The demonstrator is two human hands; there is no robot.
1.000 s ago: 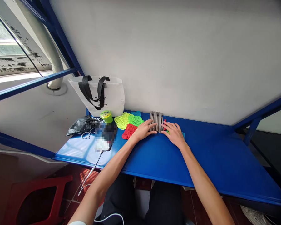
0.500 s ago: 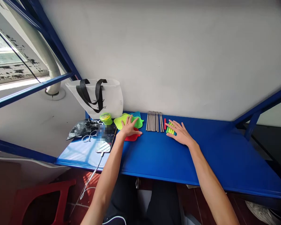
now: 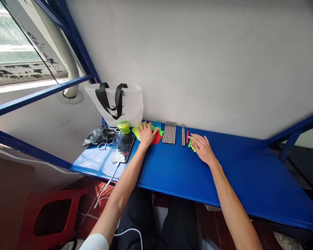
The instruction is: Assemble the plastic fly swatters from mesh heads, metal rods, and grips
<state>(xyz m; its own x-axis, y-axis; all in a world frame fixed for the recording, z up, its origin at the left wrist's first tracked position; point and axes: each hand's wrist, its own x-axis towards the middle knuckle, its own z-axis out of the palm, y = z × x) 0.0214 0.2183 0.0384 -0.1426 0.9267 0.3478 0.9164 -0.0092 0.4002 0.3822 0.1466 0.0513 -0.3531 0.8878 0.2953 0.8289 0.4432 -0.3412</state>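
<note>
My left hand (image 3: 146,135) lies spread over the overlapping leaf-shaped mesh pieces, covering part of the yellow-green piece (image 3: 136,131) and the red piece (image 3: 157,138). Behind them a blue mesh piece (image 3: 156,124) shows. My right hand (image 3: 202,149) is open, fingers stretched over yellow sticks (image 3: 193,148) that it partly hides; whether it touches them I cannot tell. Just left of it are a green stick (image 3: 190,142) and a red stick (image 3: 187,137). Between my hands, several metal rods (image 3: 169,133) lie side by side, with a separate metal pair (image 3: 183,134) to their right.
On the blue tabletop (image 3: 169,170), a phone (image 3: 129,147) with a white cable, scissors (image 3: 102,146), a black plastic bag (image 3: 95,135) and a green tub (image 3: 123,127) lie left. A white tote bag (image 3: 129,104) stands behind. Blue frame bars flank both sides.
The camera view has turned slightly left. A gap has opened between the main row of metal rods and the right-hand pair. My left hand now covers more of the mesh pieces.
</note>
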